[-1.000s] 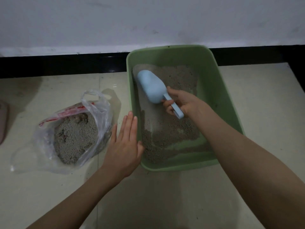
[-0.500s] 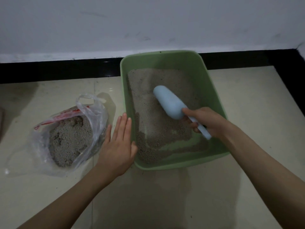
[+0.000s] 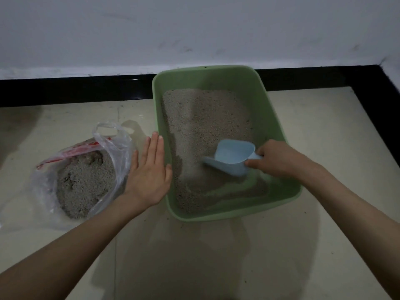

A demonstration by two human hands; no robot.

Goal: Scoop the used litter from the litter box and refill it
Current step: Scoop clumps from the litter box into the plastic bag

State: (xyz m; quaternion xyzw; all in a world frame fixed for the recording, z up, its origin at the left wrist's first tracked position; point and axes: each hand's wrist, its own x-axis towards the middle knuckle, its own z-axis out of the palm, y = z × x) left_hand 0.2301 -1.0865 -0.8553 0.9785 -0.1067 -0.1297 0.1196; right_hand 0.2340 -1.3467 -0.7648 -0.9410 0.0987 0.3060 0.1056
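Observation:
A green litter box (image 3: 279,126) stands on the tiled floor against the wall, with grey litter (image 3: 203,118) spread over most of its bottom and bare green plastic showing near its front edge. My right hand (image 3: 279,159) grips the handle of a light blue scoop (image 3: 231,158), whose open mouth faces up and left, its tip in the litter. My left hand (image 3: 149,172) lies flat with fingers together against the box's left outer wall. A clear plastic bag (image 3: 112,139) holding clumpy grey litter sits to the left of that hand.
A black skirting strip (image 3: 75,89) runs along the white wall behind the box and turns forward at the far right. Cream floor tiles (image 3: 324,126) surround the box. My two forearms reach in from the bottom corners.
My right hand has pulled the scoop back from the far left of the box to its near right and turned it mouth-up. My left hand stays by the box wall.

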